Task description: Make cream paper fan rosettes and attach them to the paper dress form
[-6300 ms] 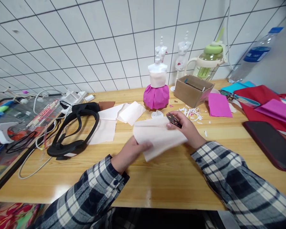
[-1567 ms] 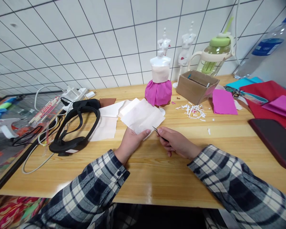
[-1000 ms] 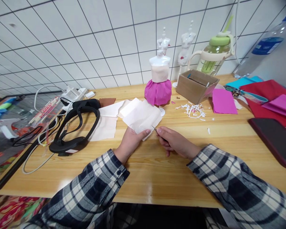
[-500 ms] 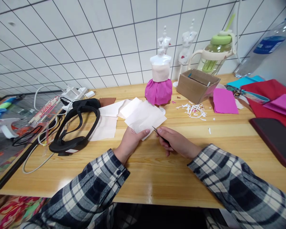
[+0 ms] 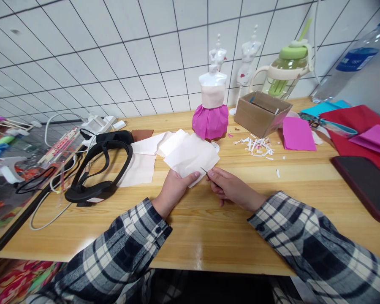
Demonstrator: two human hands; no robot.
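My left hand [image 5: 174, 190] pinches the near corner of a pale cream paper sheet [image 5: 191, 155] held just above the wooden table [image 5: 209, 219]. My right hand [image 5: 232, 189] is closed around small scissors [image 5: 205, 172], whose metal tips touch the sheet's near edge beside my left thumb. Behind the sheet stands a small white mannequin with a cream top and a magenta paper skirt [image 5: 210, 120].
More cream sheets [image 5: 142, 162] and a black headset [image 5: 98, 169] lie to the left, with cables and a glue gun [image 5: 3, 166] beyond. A cardboard box [image 5: 262, 113], white paper scraps [image 5: 256, 147], pink and red sheets [image 5: 299, 134] and a dark phone [image 5: 365, 185] sit to the right.
The sheet was earlier held spread between both hands. Now my left hand holds only its near corner and the scissors' tips meet its edge; over the last second the sheet shifted slightly.
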